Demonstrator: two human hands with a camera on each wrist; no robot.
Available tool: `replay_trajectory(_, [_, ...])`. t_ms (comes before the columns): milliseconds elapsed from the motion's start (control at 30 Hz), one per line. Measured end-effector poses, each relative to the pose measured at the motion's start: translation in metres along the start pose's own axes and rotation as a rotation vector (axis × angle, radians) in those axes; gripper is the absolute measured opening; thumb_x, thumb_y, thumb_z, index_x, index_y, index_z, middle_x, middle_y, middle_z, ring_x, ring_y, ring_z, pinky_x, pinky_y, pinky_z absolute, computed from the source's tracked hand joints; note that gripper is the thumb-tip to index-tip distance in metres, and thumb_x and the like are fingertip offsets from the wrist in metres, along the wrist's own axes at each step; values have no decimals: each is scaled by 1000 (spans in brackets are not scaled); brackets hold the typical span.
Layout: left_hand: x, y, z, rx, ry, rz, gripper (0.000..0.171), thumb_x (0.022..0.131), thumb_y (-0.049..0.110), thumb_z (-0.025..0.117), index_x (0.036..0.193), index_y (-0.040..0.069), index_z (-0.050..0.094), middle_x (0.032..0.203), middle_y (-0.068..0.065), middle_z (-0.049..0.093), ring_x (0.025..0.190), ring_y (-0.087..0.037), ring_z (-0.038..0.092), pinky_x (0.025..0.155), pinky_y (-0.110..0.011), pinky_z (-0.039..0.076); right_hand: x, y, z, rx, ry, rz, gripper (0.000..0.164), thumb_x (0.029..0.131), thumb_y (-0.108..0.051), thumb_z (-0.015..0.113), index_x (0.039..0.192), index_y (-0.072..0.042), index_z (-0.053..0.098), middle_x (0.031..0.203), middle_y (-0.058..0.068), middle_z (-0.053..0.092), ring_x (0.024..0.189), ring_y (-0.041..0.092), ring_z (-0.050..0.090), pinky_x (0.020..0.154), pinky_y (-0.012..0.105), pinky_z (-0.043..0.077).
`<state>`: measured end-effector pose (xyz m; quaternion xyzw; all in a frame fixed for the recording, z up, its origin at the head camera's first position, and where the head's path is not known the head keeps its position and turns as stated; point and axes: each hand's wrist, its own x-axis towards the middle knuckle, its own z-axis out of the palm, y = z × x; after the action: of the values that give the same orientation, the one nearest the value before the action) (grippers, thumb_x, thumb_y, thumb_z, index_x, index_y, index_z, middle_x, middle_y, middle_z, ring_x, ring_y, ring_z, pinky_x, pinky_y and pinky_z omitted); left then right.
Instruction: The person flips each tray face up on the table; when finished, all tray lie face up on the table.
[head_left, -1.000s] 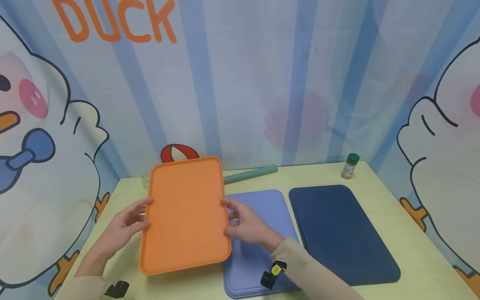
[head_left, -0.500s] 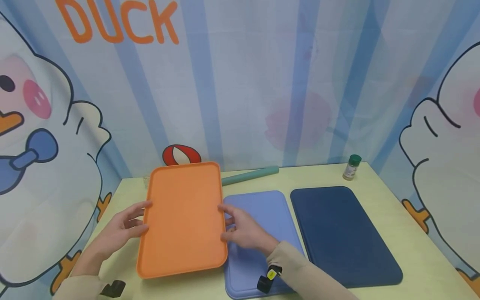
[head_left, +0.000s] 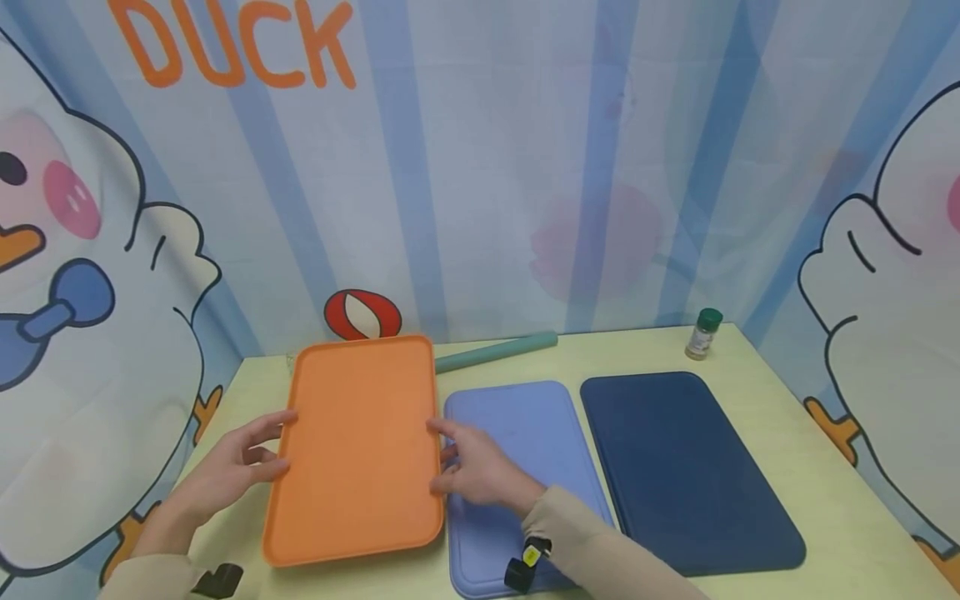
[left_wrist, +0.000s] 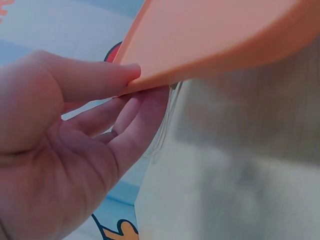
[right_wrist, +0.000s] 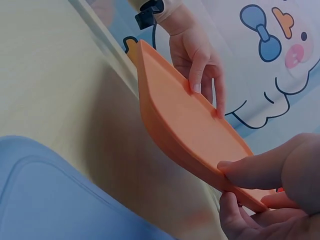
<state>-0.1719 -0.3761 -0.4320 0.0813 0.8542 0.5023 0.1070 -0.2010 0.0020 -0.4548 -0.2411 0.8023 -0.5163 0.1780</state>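
Note:
An orange tray point(head_left: 356, 454) with a low rim is held up above the table by both hands, and in the right wrist view its shadow falls on the tabletop below. My left hand point(head_left: 228, 462) pinches the tray's left edge, thumb over the rim and fingers underneath, as the left wrist view shows. On the opposite edge, my right hand point(head_left: 480, 467) pinches the rim between thumb and fingers. Just right of the orange tray lies a light blue tray point(head_left: 525, 425), partly covered by my right hand and sleeve.
A dark blue tray point(head_left: 686, 471) lies on the right of the pale yellow table point(head_left: 847, 517). Along the back edge are a green rod point(head_left: 502, 350) and a small green-capped jar point(head_left: 702, 335). Something wiry point(left_wrist: 165, 125) is mostly hidden behind the orange tray.
The orange tray has come down and slightly left, toward the tabletop, with both hands keeping their hold. The blue trays have stayed where they were.

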Motion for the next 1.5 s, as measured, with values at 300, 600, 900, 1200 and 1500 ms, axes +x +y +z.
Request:
replay_trajectory(300, [-2,-6,-1,-4,-22,-17,73,99,3,70,162,1,34,165,-32,30,90,-26,70,83,-32,61,4,3,7,-79,-18,2,85,82,1,86,156,1,45,139,23,64,100,22,74,73,24,59])
replay_trajectory(600, [-5,-13,-3,7,-45,-38,69,101,4,67,161,-3,35,163,-35,31,98,-26,72,83,-33,62,4,3,13,-115,-80,23,87,80,1,88,155,5,45,152,20,55,109,22,73,80,23,59])
replay_trajectory(900, [-3,-20,-6,-18,-119,-43,62,104,4,60,159,-9,34,160,-38,32,109,-29,70,84,-36,62,5,0,15,-319,-134,35,84,78,-7,93,150,6,51,124,13,71,105,13,66,93,25,54])
replay_trajectory(1200, [-2,-27,-6,-26,-167,-57,57,104,4,61,155,-12,39,156,-40,37,107,-24,71,84,-35,62,9,4,21,-398,-151,23,38,74,-5,93,100,-6,66,81,-2,61,69,7,51,62,22,45])
replay_trajectory(1500, [2,-29,-5,-2,-181,-46,59,102,1,62,155,-11,40,155,-41,38,109,-32,70,84,-35,62,12,4,24,-503,-139,27,37,74,-8,94,88,-11,60,76,-5,55,65,7,47,57,23,41])
